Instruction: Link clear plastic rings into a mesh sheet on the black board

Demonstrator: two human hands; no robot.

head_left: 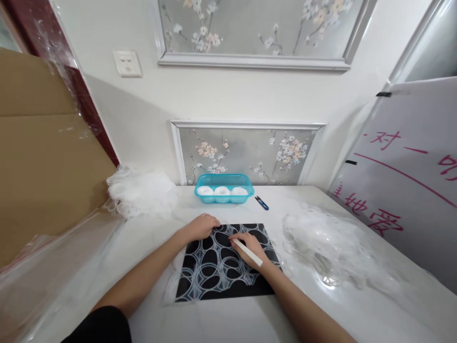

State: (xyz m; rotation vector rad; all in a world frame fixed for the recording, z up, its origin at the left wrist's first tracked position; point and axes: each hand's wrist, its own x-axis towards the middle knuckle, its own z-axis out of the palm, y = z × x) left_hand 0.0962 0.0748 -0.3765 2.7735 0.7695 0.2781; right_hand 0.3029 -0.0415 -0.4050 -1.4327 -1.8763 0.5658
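A black rectangular sheet (pixel 246 289) lies on the white table, with white lace (pixel 210 269) in a looping oval pattern spread over it. My left hand (pixel 203 226) is at the sheet's upper left edge, fingers bent together at the lace's border; its fingertips are partly hidden. Over the right part of the lace is my right hand (pixel 251 247), closed on a flat white stick (pixel 248 252) that slants back toward the wrist. The stick's far tip is covered by the fingers. Some lace hangs past the sheet's left side.
A turquoise basket (pixel 224 198) holding three white rolls stands against the wall. Beside it lie dark blue thread snips (pixel 262 203). White lace piles rest at left (pixel 143 193) and right (pixel 332 243). Cardboard (pixel 43 157) and clear plastic (pixel 67 262) flank the left side.
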